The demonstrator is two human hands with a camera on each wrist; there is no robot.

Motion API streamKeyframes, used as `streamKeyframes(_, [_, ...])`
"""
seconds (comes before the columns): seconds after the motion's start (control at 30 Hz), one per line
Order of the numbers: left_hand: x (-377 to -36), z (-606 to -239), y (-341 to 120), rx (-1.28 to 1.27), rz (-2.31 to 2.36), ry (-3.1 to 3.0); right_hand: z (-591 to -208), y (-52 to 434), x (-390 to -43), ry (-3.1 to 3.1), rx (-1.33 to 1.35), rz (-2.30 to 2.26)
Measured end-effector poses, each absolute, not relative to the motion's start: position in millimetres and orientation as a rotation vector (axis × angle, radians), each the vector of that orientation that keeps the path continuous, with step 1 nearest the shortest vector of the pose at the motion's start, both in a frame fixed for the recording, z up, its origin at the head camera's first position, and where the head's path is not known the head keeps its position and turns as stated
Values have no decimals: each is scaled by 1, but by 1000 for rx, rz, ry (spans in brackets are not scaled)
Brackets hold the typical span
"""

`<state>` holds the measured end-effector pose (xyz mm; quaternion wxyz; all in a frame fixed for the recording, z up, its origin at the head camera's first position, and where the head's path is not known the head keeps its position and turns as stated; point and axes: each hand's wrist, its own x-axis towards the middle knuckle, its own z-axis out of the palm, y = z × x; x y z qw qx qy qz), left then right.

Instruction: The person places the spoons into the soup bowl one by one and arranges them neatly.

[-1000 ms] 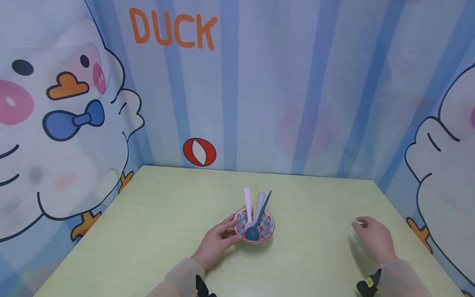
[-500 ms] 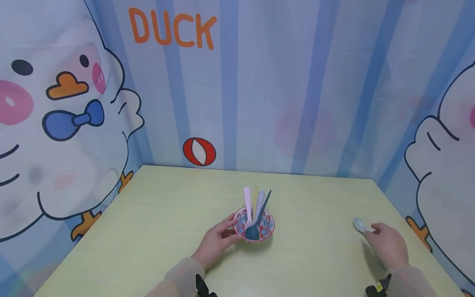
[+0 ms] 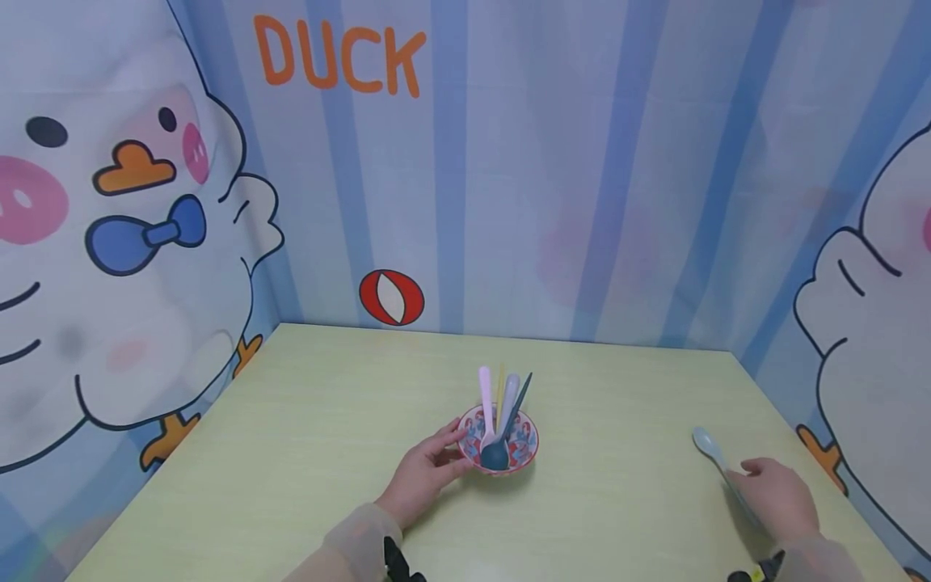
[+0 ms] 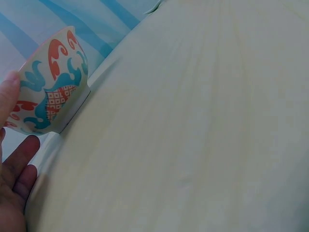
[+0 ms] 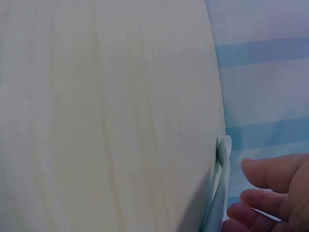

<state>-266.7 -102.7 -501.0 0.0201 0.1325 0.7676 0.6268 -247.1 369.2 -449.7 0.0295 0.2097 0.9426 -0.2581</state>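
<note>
Patterned bowl (image 3: 500, 444), red and teal wave print on white, sits near the middle of the pale green table (image 3: 313, 453), a bit toward the near edge. Four plastic spoons stand in it, handles leaning toward the far wall: pink spoon (image 3: 485, 396), yellow spoon (image 3: 499, 390), pale lilac spoon (image 3: 510, 394) and dark blue spoon (image 3: 502, 440), whose scoop lies at the bowl's near side. Left hand (image 3: 423, 473) rests on the table at the bowl's left, fingers fairly straight and relaxed, tips touching the bowl's outer wall; left wrist view shows one fingertip (image 4: 8, 94) against the bowl (image 4: 48, 89) & the palm low beside it. No closed hold round the bowl.

Well apart, at the right of the table, a pale grey-blue spoon (image 3: 709, 449) lies flat, scoop toward the far side, handle running under the right hand (image 3: 774, 497). Right wrist view: spoon (image 5: 221, 183) just beside loosely curled fingers (image 5: 270, 176), w/ a gap between them; can't tell if the hand pinches the handle or only hovers over it.

Behind: blue-striped backdrop w/ orange "DUCK" lettering (image 3: 338, 58), cartoon duck (image 3: 124, 234) on the left wall, red-and-white ball print (image 3: 390, 297) by the table's far edge.
</note>
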Motion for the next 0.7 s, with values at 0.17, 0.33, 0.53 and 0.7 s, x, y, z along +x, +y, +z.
streamKeyframes(0.17, [-267, -503, -103, 403, 1949, 2365, -455, 375, -242, 2845, 608, -851])
streamKeyframes(0.33, [-269, -506, -104, 422, 1948, 2372, -460, 378, -241, 2808, 654, -892])
streamKeyframes(0.53, [-268, -505, -103, 411, 1953, 2368, -459, 378, -238, 2794, 698, -902])
streamKeyframes(0.7, [-264, -497, -102, 396, 1939, 2370, -457, 379, -236, 2812, 673, -863])
